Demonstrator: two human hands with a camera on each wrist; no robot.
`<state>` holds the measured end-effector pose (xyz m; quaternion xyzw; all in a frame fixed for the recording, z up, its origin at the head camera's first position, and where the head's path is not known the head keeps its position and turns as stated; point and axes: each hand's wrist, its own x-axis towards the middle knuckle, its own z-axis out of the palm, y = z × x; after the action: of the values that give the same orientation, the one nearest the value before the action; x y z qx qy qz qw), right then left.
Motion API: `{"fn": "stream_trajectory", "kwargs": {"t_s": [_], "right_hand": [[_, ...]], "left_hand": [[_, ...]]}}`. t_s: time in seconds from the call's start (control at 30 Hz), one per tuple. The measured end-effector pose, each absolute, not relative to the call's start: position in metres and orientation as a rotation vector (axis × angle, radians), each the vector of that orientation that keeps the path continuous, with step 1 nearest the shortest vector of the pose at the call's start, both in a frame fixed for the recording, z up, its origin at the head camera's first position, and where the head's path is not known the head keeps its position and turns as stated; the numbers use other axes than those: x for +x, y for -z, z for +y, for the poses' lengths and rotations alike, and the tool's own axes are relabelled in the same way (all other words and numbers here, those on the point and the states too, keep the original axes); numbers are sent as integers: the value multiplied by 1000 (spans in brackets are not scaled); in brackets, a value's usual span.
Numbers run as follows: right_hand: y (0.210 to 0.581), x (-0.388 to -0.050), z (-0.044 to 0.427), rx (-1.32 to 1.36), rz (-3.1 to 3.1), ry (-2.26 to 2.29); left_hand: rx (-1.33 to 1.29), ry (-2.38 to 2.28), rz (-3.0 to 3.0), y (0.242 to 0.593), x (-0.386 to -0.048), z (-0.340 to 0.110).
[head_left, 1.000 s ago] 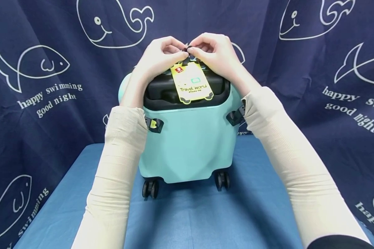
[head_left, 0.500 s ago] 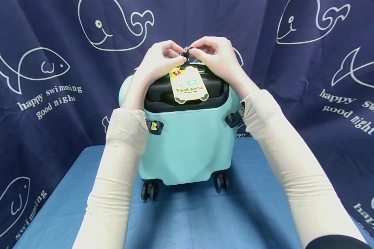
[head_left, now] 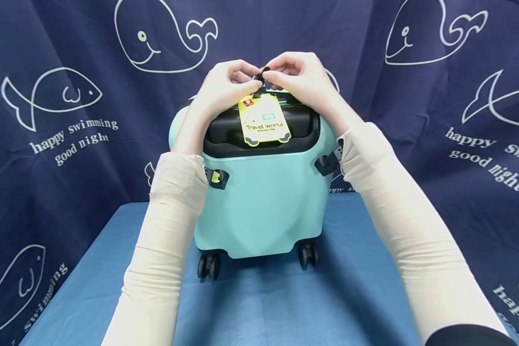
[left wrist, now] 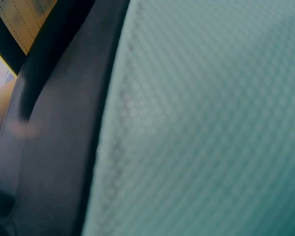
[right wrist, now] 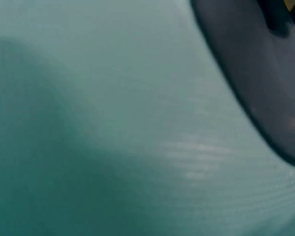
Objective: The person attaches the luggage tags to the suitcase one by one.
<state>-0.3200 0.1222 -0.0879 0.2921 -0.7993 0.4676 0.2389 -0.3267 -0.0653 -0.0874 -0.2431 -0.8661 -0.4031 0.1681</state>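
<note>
A mint-green suitcase (head_left: pixel 264 206) stands upright on its black wheels. Over its black top panel hangs a yellow "Travel World" tag (head_left: pixel 265 117) on a black strap (head_left: pixel 260 90). My left hand (head_left: pixel 226 89) pinches the strap from the left between thumb and fingers. From the right, my right hand (head_left: pixel 304 79) pinches the strap's upper end, its fingertips close beside the left ones. The left wrist view shows the suitcase's textured side (left wrist: pixel 201 118) and black panel (left wrist: pixel 64 128); the right wrist view shows its green shell (right wrist: pixel 113 108) and dark panel edge (right wrist: pixel 250 64).
The suitcase rests on a blue cloth surface (head_left: pixel 259 307). Behind it and at both sides hangs a dark blue curtain (head_left: pixel 285 24) with white whales, fish and lettering. Black clips (head_left: pixel 217 178) sit on the suitcase's front near both sleeves.
The fingertips have parted slightly, with more of the black strap showing between them. Both hands and the tag sit a little lower in view. Both hands keep pinching the strap.
</note>
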Motion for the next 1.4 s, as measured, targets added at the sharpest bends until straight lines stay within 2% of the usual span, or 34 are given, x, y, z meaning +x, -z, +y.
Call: {"fn": "stream_trajectory", "kwargs": {"t_s": [0.57, 1.4], "right_hand": [[87, -329, 121, 844, -2131, -1272], [86, -320, 116, 760, -2131, -1391]], "left_hand": [[-665, 1111, -2465, 83, -325, -68], [-701, 1101, -2438, 82, -321, -69]]}}
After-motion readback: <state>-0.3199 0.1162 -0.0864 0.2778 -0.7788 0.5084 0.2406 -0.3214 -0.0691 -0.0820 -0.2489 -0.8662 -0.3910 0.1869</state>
